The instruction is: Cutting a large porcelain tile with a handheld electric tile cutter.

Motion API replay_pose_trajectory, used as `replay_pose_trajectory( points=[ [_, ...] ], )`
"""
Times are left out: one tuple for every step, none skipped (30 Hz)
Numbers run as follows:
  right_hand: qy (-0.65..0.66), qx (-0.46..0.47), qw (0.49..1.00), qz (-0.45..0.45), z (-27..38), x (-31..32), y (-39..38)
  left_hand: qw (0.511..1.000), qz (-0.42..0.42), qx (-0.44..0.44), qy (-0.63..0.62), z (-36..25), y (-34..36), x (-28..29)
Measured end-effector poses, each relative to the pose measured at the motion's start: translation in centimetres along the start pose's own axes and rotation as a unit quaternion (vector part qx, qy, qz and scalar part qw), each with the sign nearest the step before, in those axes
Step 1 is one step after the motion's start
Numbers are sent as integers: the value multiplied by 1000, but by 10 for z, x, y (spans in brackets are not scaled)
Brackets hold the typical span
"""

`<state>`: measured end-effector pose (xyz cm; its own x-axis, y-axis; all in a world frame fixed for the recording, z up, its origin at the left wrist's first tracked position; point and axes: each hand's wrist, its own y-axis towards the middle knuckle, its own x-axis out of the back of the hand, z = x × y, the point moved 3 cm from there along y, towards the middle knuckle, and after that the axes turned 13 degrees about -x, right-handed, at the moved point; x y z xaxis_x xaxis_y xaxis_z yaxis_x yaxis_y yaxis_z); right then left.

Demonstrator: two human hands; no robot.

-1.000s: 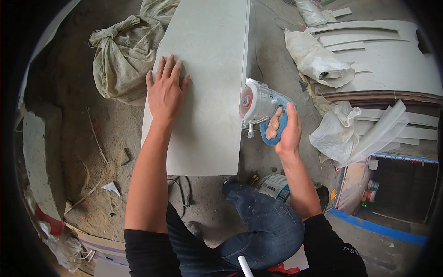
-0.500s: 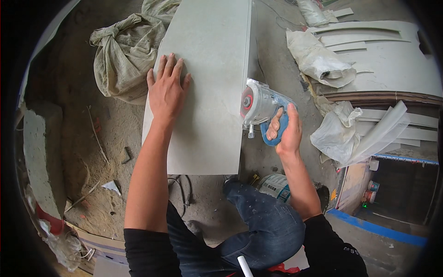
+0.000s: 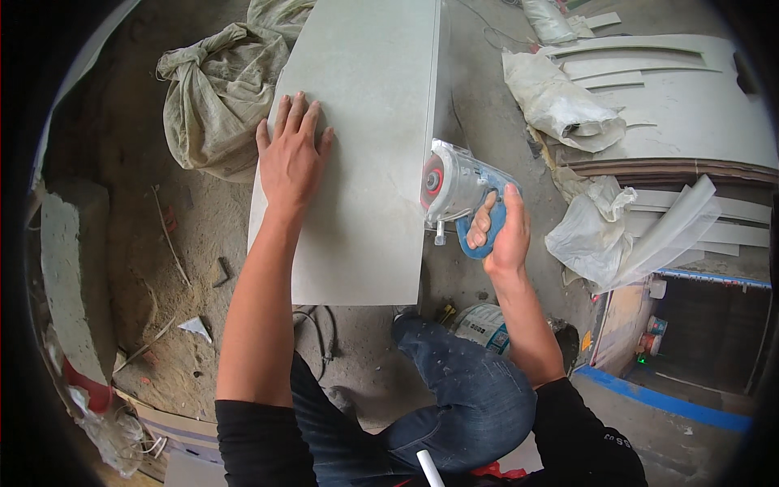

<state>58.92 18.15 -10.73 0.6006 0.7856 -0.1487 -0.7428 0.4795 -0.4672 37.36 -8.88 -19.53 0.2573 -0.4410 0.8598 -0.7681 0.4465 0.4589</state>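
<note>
A long pale grey tile (image 3: pixel 357 219) lies in front of me, its near end above my legs. My left hand (image 3: pixel 294 158) rests flat on its left side with the fingers spread. In my right hand (image 3: pixel 505 231) is a handheld tile cutter (image 3: pixel 466 191), gripped by its blue loop handle. The cutter's round blade with a red ring sits under a clear guard, at the tile's right edge. Whether the blade touches the tile is hard to tell.
A tied cloth sack (image 3: pixel 215 105) stands left of the tile. Beyond the sandy floor is a concrete block (image 3: pixel 77 276). To the right are stacked boards (image 3: pixel 665 114) with plastic bags (image 3: pixel 592 231), and a dark opening (image 3: pixel 706 333). A white bucket (image 3: pixel 483 325) stands by my knee; a black cable (image 3: pixel 329 345) lies nearby.
Very little differs. The tile and my left hand appear shifted slightly left and up in the picture; the cutter stays at the tile's right edge in my right hand.
</note>
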Motion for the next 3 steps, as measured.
replay_pose_trajectory(
  points=[
    [5, -3, 1000, 2, -1, 1, 0, 1000, -1, 0, 2, 0, 0, 0],
    [5, -3, 1000, 1, -1, 1, -1, 1000, -2, 1, 3, 0, -1, 0],
    [0, 1, 1000, 3, -1, 1, -1, 1000, -2, 0, 3, 0, -1, 0]
  ],
)
